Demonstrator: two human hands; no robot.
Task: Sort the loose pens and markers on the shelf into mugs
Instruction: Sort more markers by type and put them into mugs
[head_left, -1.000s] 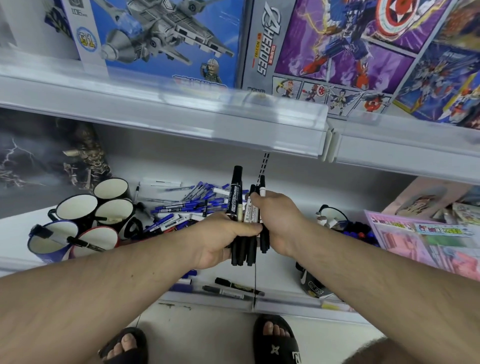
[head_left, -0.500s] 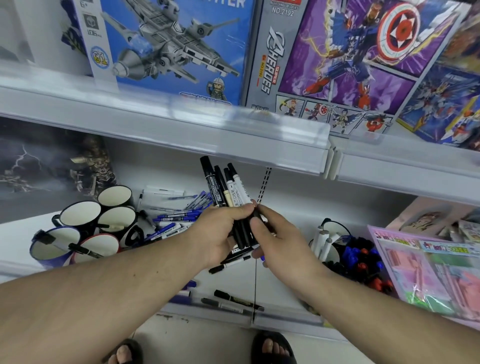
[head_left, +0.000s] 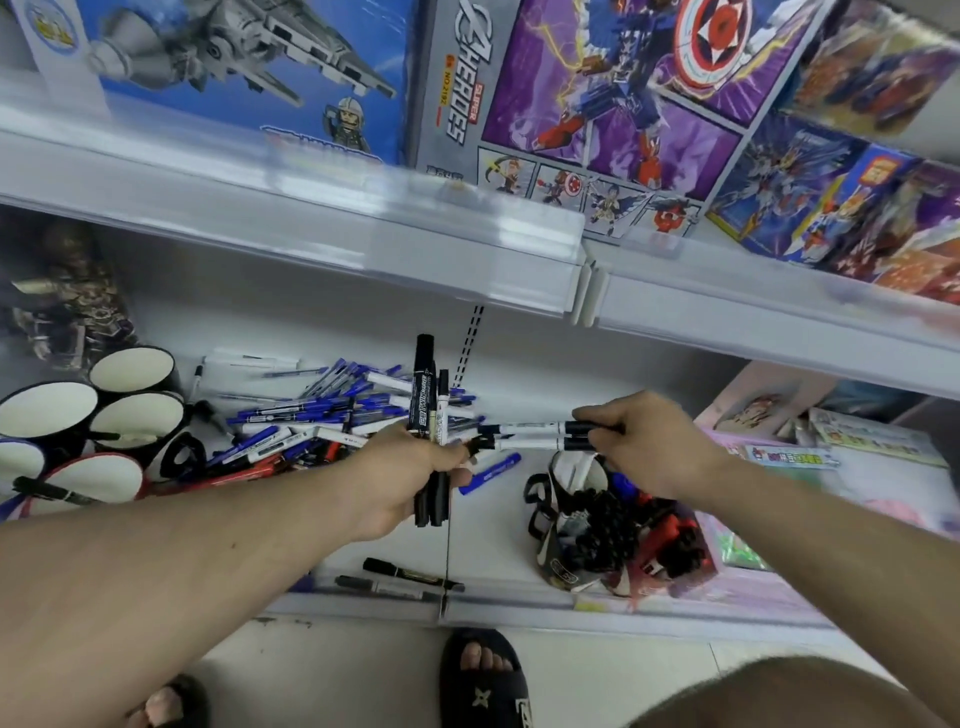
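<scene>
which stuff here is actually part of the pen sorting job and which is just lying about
Part of the job:
- black markers gripped upright in the left hand
- two white markers held by the right hand
- loose pen pile
- empty mugs
- mug already holding markers

Just lying about:
- toy boxes on the upper shelf
- figurine
- pink packets

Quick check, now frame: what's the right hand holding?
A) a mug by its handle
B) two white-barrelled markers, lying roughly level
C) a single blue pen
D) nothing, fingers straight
B: the right hand pinches the black-capped ends of two white-barrelled markers that lie roughly level, pointing toward the upright bundle of black markers gripped in the left hand.
</scene>
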